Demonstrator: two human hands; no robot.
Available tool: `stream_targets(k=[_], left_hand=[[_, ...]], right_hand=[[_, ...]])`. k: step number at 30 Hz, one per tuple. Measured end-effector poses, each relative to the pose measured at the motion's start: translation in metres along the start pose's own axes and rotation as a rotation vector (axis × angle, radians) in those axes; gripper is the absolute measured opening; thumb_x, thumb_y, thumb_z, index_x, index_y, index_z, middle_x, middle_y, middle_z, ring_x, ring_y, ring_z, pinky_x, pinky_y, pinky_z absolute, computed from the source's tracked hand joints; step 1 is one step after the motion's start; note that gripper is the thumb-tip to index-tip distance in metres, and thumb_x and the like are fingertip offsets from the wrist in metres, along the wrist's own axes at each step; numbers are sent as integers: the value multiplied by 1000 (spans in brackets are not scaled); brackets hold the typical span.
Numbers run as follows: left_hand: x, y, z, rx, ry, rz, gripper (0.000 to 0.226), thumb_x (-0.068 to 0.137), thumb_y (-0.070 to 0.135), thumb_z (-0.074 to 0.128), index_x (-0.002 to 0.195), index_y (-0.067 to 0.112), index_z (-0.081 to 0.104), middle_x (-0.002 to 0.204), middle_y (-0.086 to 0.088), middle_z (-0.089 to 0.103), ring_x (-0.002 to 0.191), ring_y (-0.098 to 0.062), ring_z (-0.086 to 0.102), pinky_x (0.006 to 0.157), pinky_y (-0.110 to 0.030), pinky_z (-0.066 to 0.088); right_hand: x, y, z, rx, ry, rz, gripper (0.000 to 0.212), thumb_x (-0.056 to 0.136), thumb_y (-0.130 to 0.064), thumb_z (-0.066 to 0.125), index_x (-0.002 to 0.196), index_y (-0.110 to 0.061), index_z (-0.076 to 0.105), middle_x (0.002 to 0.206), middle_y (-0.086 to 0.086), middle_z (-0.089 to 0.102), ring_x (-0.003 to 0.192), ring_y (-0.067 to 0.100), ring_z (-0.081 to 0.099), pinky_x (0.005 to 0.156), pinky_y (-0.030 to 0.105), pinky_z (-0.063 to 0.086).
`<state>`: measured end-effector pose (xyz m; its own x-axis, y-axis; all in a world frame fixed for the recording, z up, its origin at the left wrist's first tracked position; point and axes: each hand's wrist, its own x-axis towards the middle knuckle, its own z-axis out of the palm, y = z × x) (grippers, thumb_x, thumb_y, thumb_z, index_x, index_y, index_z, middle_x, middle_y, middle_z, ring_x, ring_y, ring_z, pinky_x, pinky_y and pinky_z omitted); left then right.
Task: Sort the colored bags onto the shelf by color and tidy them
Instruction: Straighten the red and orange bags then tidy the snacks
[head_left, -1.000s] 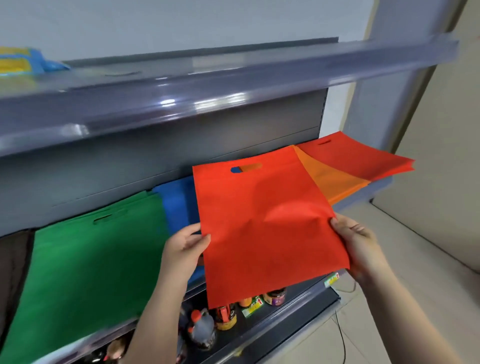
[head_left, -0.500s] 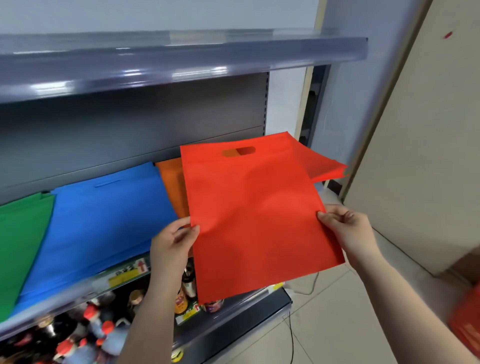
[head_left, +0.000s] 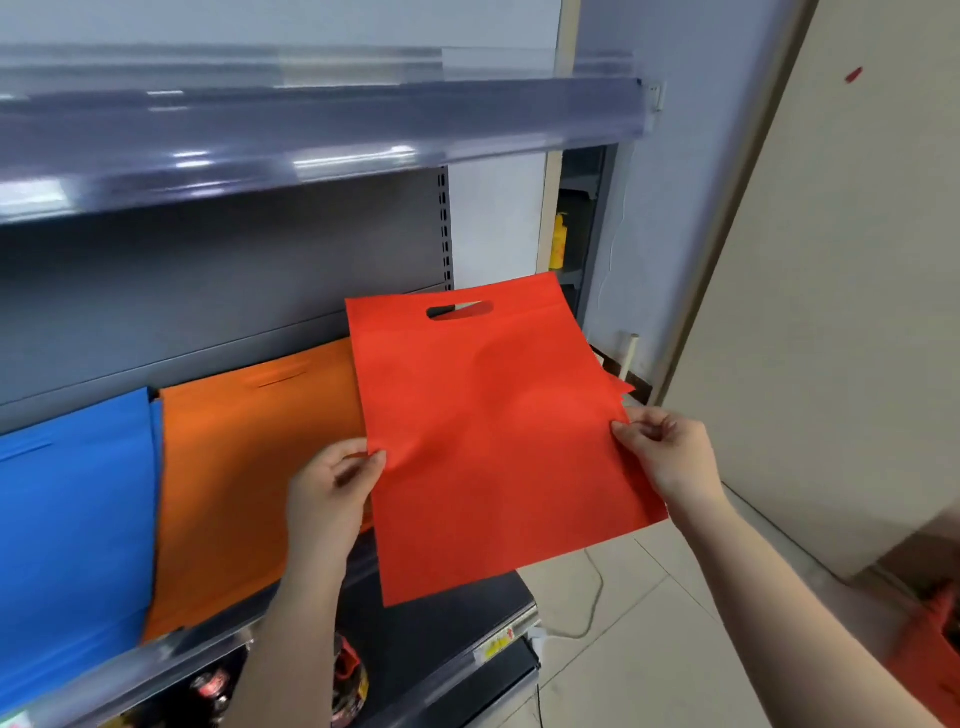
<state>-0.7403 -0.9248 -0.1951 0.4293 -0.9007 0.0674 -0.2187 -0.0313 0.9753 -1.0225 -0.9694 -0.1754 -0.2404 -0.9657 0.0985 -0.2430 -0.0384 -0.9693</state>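
Observation:
A flat red bag with a cut-out handle hangs in front of the right end of the grey shelf. My left hand pinches its left edge and my right hand pinches its right edge. Corners of other red bags stick out behind its right side. An orange stack lies on the shelf to its left, and a blue stack lies further left.
An upper shelf overhangs the bags. Bottles stand on the lower shelf below. A beige wall panel closes the right side, with tiled floor and a white cable beneath. Something red sits at the far right edge.
The view has swung right: the green stack has left the frame and the orange stack shows fully. Both hands have carried the red bag rightward, over the red pile at the shelf's end.

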Motion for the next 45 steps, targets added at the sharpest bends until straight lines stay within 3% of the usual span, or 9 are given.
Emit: stream_targets(k=[7,11,16,21,25,29,37,40,45], left_hand=[[35,19,43,284,7,110,23,88,22,65,109,14,67,98,2,69,88,-9,63,70,-16,44],[48,23,62,313,77,59,27,87,21,66,112,10,66,102,-1,66,93,-13,62,72,-18,43],[61,25,93,458,184,-6,30,86,18,68,112,1,66,99,-11,68,92,-19,61,73,-17,36],[74,26,122,550,233,-109,31,85,12,68,113,0,64,99,-16,68,92,-23,63,69,-14,35],[79,32,136,668,286,-154,35,86,10,67,119,0,61,109,-19,66,101,-30,62,80,-24,41],[78,34,139,772,331,-145,35,84,10,67,118,2,61,110,-18,64,101,-33,60,82,-33,44],[39,46,123,977,483,-109,42,91,28,59,130,12,54,125,-9,59,114,-27,53,81,-38,49],[15,54,93,1079,538,-119,44,91,29,58,132,12,53,125,-8,60,115,-27,53,82,-38,50],[-35,71,29,1258,654,-184,46,92,30,57,133,10,52,125,-10,60,117,-32,53,90,-43,44]], right_hand=[[70,9,-4,-46,-45,-23,10,88,1,60,89,-5,67,46,-18,60,41,-5,52,44,7,41],[107,10,2,-141,-81,-81,10,88,-3,61,87,-10,68,61,-8,61,50,0,56,54,12,45],[156,14,4,-319,-186,-157,11,88,-8,61,95,-9,70,74,-1,60,64,9,51,52,8,35],[199,21,9,-425,-331,-178,25,92,-14,58,114,-8,66,110,8,67,92,18,57,81,25,40],[221,29,14,-517,-462,-195,29,93,-21,57,118,-9,63,113,9,66,98,23,59,89,33,45],[229,32,17,-679,-610,-208,37,93,-31,57,125,-13,54,116,7,61,97,21,57,85,31,46],[217,-3,34,-973,-443,-650,61,93,-37,50,141,-3,33,131,13,46,119,30,40,98,38,34],[193,-34,57,-811,-574,-820,49,90,-31,56,129,-3,51,120,14,54,112,34,45,93,40,37],[106,-82,112,-702,-861,-1226,42,95,-38,45,133,-18,48,132,0,50,124,22,41,101,32,32]])
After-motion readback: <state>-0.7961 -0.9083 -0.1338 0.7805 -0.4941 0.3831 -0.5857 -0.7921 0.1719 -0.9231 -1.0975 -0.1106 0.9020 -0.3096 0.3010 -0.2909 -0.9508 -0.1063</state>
